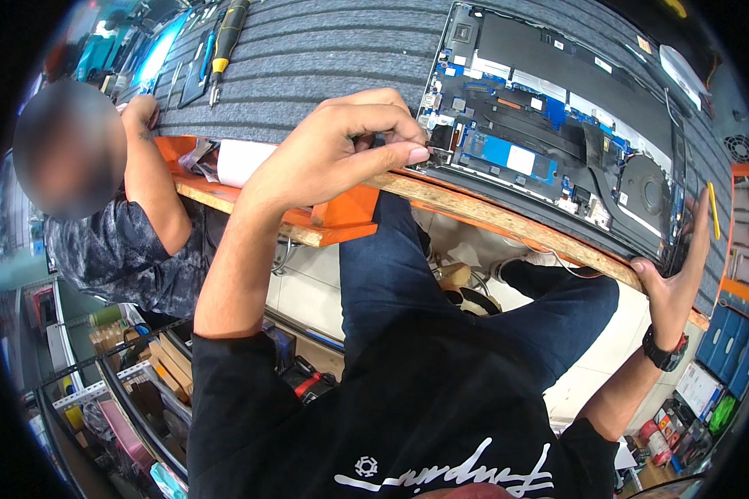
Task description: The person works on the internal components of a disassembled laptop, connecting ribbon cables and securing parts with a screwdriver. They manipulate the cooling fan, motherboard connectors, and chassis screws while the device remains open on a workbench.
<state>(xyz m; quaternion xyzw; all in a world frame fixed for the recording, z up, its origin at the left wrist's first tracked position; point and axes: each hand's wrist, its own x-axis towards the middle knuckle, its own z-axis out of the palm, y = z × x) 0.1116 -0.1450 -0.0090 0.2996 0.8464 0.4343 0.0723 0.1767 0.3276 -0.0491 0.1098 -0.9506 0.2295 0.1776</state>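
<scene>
An opened laptop lies on the bench with its inner parts bare: a long black battery, a blue-and-white labelled module and a round fan. At its left front corner, my left hand is closed, thumb and forefinger pinched. A thin metal tip sticks out from the fingers over the board; the fingers hide the rest of that tool. My right hand grips the laptop's right front corner, thumb at the front edge and fingers along the side.
A ribbed grey mat covers the bench, which has a bare wooden front edge. A yellow-black screwdriver lies at the far left, a yellow stick-like tool right of the laptop. Another person's arm rests at the left. An orange open drawer juts out below.
</scene>
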